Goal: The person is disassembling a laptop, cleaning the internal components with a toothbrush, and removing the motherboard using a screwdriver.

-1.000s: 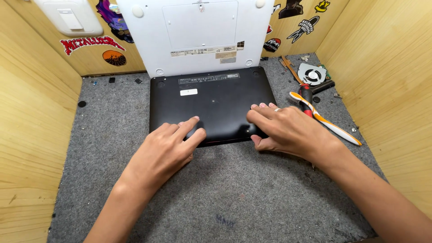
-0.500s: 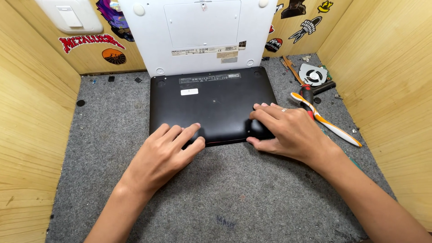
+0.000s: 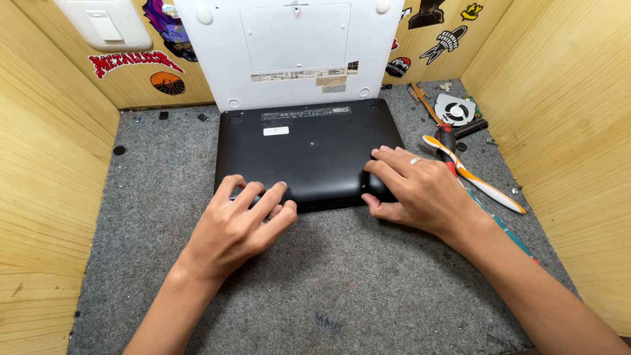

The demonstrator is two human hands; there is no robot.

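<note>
A black laptop (image 3: 305, 148) lies bottom side up on the grey felt mat (image 3: 328, 283). My left hand (image 3: 240, 223) rests with spread fingers on its near left edge. My right hand (image 3: 417, 187), a ring on one finger, grips the near right corner, thumb under the front edge. A white laptop (image 3: 292, 49) stands upright behind it, bottom side facing me, leaning on the back wall.
A screwdriver with a red and black handle (image 3: 448, 146), a white and orange tool (image 3: 474, 181), a small fan (image 3: 455, 108) and loose screws lie at the right. Wooden walls with stickers (image 3: 131, 62) enclose the mat. A white box (image 3: 105, 23) is mounted at the back left.
My left hand has slid left and nearer along the black laptop's front edge. My right hand shifted slightly towards the near right corner.
</note>
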